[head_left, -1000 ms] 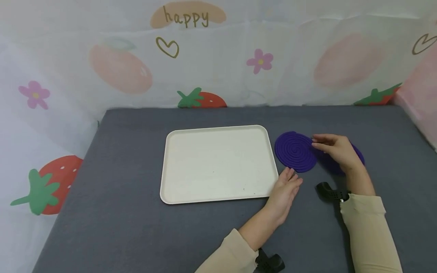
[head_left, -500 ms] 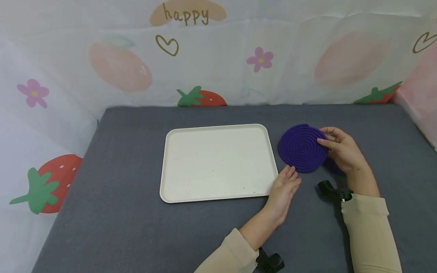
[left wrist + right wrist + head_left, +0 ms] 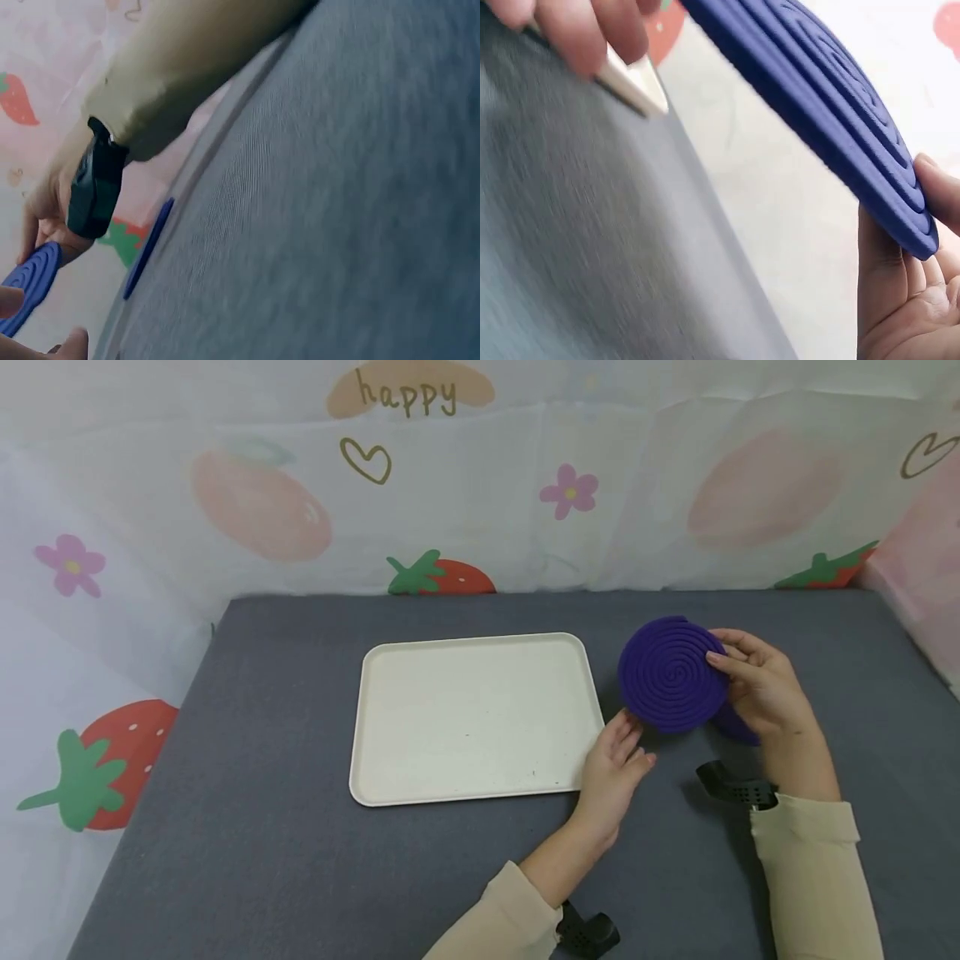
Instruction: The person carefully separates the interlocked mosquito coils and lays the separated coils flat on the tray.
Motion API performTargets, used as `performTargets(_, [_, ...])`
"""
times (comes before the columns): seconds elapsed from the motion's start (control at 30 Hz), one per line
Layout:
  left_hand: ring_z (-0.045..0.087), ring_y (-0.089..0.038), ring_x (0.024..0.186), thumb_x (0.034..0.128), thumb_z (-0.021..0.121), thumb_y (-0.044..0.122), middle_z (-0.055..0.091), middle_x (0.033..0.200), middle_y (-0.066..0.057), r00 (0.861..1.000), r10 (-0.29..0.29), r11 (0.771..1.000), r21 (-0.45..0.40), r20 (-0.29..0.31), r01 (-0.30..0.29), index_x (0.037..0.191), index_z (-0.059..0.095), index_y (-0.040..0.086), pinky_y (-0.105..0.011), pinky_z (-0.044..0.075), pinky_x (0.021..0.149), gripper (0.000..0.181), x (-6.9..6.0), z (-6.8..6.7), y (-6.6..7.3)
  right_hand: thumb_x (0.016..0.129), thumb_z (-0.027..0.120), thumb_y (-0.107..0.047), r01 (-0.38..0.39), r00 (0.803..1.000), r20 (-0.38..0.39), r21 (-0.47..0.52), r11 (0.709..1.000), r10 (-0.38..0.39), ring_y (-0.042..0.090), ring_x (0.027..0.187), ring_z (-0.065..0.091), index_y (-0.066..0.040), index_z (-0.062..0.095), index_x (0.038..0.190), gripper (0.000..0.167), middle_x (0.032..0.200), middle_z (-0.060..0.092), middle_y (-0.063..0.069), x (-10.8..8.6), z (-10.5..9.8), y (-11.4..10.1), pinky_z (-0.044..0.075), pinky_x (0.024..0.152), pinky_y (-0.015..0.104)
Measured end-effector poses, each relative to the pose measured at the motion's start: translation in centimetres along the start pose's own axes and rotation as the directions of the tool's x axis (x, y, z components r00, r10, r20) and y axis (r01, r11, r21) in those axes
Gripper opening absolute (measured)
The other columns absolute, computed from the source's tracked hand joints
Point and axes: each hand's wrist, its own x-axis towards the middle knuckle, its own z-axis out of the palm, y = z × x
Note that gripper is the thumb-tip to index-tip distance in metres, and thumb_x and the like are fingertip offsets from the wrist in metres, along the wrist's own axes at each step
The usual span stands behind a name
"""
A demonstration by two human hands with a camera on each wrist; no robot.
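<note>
A round purple coiled-spiral coaster [image 3: 671,677] is raised off the table and tilted. My right hand [image 3: 768,685] pinches its right edge, thumb on the front face and fingers behind, as the right wrist view of the coaster [image 3: 802,97] also shows. Beneath, a second purple piece [image 3: 735,727] lies flat on the cloth, mostly hidden by the right hand and the raised coaster; its thin edge [image 3: 148,247] shows in the left wrist view. My left hand [image 3: 611,772] has loosely extended fingers just below the raised coaster. Whether they touch it I cannot tell.
A cream rectangular tray [image 3: 480,718] lies left of the coaster, its lower right corner partly behind the left hand. Grey cloth [image 3: 262,860] covers the table. A fruit-printed curtain [image 3: 615,443] hangs behind and to the sides.
The right hand has taken hold of the coaster's edge and lifted it from the table, tilting it and moving slightly up and right. The left hand's fingers have shifted slightly upward.
</note>
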Motion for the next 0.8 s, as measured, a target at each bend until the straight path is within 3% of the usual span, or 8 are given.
performTargets(0.27, [0.055,-0.019,0.113,0.0861,0.060,-0.006,0.058,0.123,-0.013,0.993,0.078,0.996,0.046,-0.087,-0.074,0.129,0.049,-0.005,-0.027,0.046,0.092,0.044,1.0,-1.1,1.3,0.093,0.038,0.018,-0.031,0.994,0.104,-0.067,0.997,0.038,0.018,0.083,0.066,0.002,0.060,0.112,0.033,0.096,0.069,0.011,0.7,2.4,1.5,0.054,0.068,0.023])
performTargets(0.53, [0.061,-0.009,0.089,0.0848,0.065,0.001,0.067,0.104,-0.013,0.966,0.160,0.984,0.108,-0.204,-0.140,0.114,0.059,-0.008,-0.022,0.050,0.078,0.031,2.1,-3.1,3.1,0.092,0.042,0.017,-0.041,0.993,0.107,-0.040,0.998,0.045,0.016,0.079,0.065,-0.001,0.059,0.110,0.030,0.093,0.069,0.009,1.2,4.4,3.5,0.053,0.067,0.022])
performTargets(0.63, [0.062,-0.010,0.084,0.0853,0.066,0.002,0.068,0.101,-0.015,0.969,0.140,0.986,0.119,-0.202,-0.118,0.113,0.060,-0.008,-0.023,0.052,0.074,0.030,2.3,-4.1,4.0,0.094,0.042,0.014,-0.066,0.995,0.076,-0.019,0.998,0.068,0.014,0.078,0.064,-0.003,0.059,0.109,0.028,0.092,0.068,0.006,1.2,4.9,4.3,0.053,0.066,0.022])
performTargets(0.8, [0.064,-0.015,0.089,0.0875,0.065,0.005,0.066,0.105,-0.018,0.986,0.119,0.966,0.242,-0.120,-0.088,0.115,0.060,-0.007,-0.025,0.052,0.077,0.031,1.9,-6.5,5.6,0.095,0.044,0.009,-0.107,0.991,0.074,-0.097,0.989,0.115,0.012,0.078,0.063,-0.006,0.061,0.106,0.026,0.092,0.067,0.003,1.1,5.9,5.4,0.052,0.065,0.022])
